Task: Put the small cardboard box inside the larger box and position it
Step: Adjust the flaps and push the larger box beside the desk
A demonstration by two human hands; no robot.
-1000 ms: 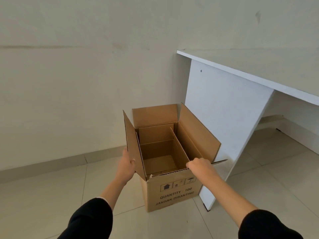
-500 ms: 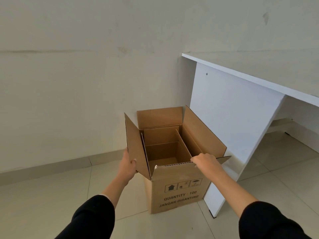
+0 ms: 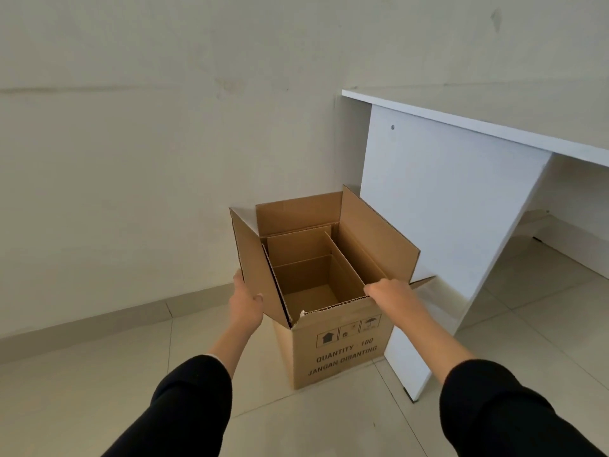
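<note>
The larger cardboard box [image 3: 342, 354] stands on the floor with its flaps open and black print on its near side. The small cardboard box [image 3: 306, 278] sits open inside it, against the left wall, its own flaps upright. A narrow gap remains on the right side. My left hand [image 3: 245, 305] grips the larger box's left flap from outside. My right hand [image 3: 390, 291] is curled over the near rim at the right corner, where the small box's right flap ends.
A white desk side panel [image 3: 445, 232] stands right behind and beside the box, its top [image 3: 494, 130] running off to the right. A pale wall [image 3: 164, 159] with a skirting strip lies behind. Tiled floor [image 3: 296, 423] spreads in front and to the left.
The near flap of the larger box has come up, hiding more of the inside. Both hands keep their hold; the right hand has risen slightly with the rim.
</note>
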